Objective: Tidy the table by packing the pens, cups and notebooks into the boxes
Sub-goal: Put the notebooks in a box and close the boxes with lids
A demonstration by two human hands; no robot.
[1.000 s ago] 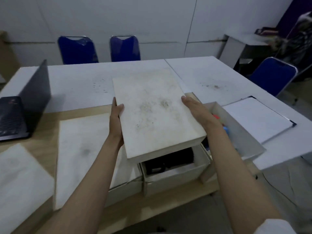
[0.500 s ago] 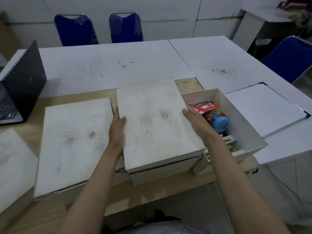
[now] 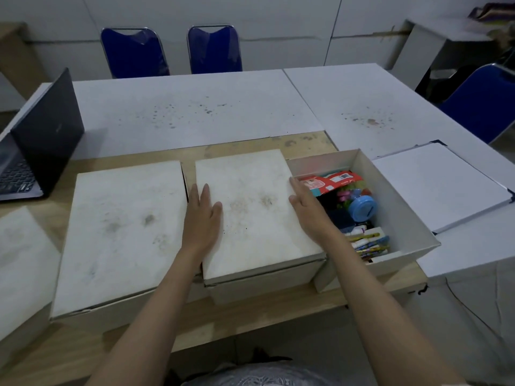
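My left hand point(image 3: 201, 218) lies flat, fingers together, on the middle box's lid point(image 3: 256, 210); my right hand point(image 3: 308, 210) rests open along its right edge. The lid looks like light, stiff cardboard, best taken by both long edges. The open box point(image 3: 401, 218) beside it probably holds pens.

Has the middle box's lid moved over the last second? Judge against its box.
Yes. The lid came down from a tilt above the middle box and now sits flat, closing it; left hand rests on top.
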